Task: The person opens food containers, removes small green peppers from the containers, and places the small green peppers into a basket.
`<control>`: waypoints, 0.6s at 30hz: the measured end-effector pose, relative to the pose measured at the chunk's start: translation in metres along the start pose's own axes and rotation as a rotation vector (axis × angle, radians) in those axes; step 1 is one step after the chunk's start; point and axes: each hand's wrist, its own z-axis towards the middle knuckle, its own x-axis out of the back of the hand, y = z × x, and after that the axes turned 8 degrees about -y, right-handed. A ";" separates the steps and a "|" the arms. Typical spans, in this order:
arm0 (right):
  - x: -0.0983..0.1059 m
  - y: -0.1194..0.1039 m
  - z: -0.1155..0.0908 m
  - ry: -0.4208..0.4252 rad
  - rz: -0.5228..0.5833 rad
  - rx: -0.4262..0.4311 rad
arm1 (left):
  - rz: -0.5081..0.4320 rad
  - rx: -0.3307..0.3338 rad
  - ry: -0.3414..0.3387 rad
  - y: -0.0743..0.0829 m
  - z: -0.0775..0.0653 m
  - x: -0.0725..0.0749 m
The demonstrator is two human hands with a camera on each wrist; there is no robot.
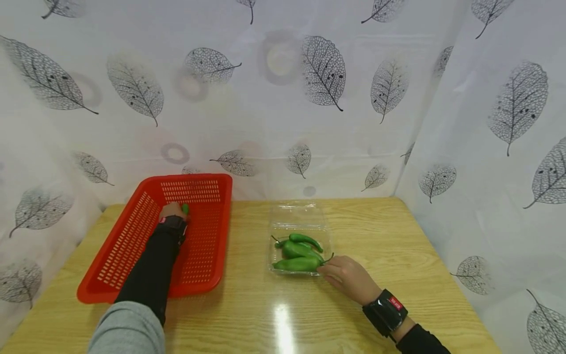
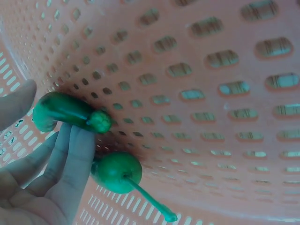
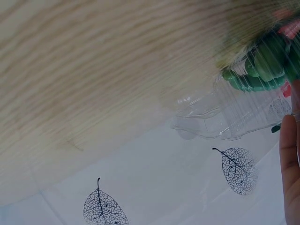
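My left hand (image 1: 171, 211) reaches into the red basket (image 1: 208, 291). In the left wrist view, straight fingers (image 2: 78, 154) touch a curved green pepper (image 2: 65, 108) from below, and the thumb stands apart from it. Close beside them lies a second green pepper (image 2: 119, 171), its stem outward. My right hand (image 1: 349, 278) is at the near right corner of a clear plastic box (image 1: 300, 216), fingertips right at the stem end of the nearest green pepper (image 1: 296, 264). I cannot tell whether they pinch it. Several green peppers (image 3: 269, 58) show through the box in the right wrist view.
The basket stands on the left of a wooden table (image 1: 247, 305), the box near the middle with its lid folded back. Behind and to the right hangs a white sheet (image 1: 274, 123) printed with dark leaves.
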 end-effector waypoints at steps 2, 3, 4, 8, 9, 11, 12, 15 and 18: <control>0.000 0.000 0.000 -0.003 -0.003 -0.002 | -0.003 -0.010 -0.004 0.000 -0.002 0.001; 0.000 0.000 0.000 -0.003 -0.005 -0.002 | 0.000 -0.013 -0.002 0.001 -0.002 0.001; 0.001 0.000 0.000 -0.003 -0.005 -0.001 | 0.001 -0.015 0.000 0.001 -0.003 0.001; 0.001 -0.001 0.000 0.001 -0.011 0.004 | -0.009 -0.027 0.038 0.003 -0.007 0.003; 0.001 0.000 0.000 0.002 -0.011 0.006 | -0.019 -0.031 0.052 0.004 -0.008 0.003; 0.001 0.000 0.000 0.003 -0.012 0.008 | -0.033 -0.047 0.071 0.005 -0.009 0.005; 0.001 -0.001 0.000 0.004 -0.013 0.007 | -0.034 -0.054 0.073 0.005 -0.009 0.005; 0.001 -0.001 0.000 0.008 -0.012 0.005 | -0.024 -0.079 0.072 0.003 -0.004 0.007; 0.000 -0.002 0.000 0.013 -0.011 0.002 | 0.009 -0.132 0.073 -0.001 0.005 0.006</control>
